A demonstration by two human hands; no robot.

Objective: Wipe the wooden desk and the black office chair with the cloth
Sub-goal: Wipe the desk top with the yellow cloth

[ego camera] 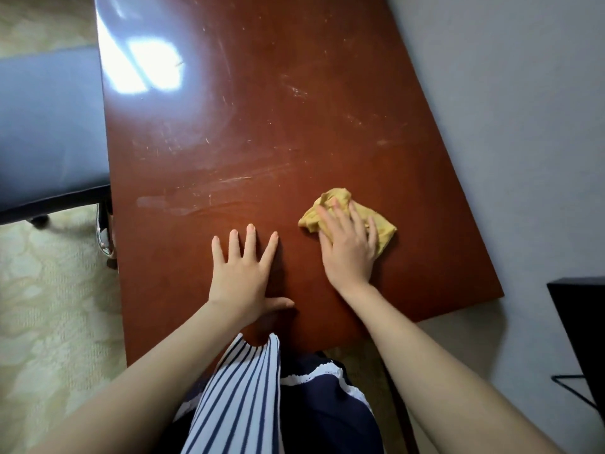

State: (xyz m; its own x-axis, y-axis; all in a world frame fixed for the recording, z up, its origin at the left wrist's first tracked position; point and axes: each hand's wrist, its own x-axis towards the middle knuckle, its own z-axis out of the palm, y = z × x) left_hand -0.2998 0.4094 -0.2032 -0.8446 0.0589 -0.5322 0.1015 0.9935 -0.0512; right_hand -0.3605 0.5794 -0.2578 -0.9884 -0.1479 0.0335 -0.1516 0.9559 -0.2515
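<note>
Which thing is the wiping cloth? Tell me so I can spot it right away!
Find the big reddish-brown desk filling the picture. Toward its near right side, the right hand presses on a small crumpled cloth. It is mustard yellow and wrinkly, while the left hand beside it lies flat on bare wood.

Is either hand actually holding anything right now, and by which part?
Nothing is gripped. The right hand presses flat on the yellow cloth; the left hand rests on the desk.
</note>
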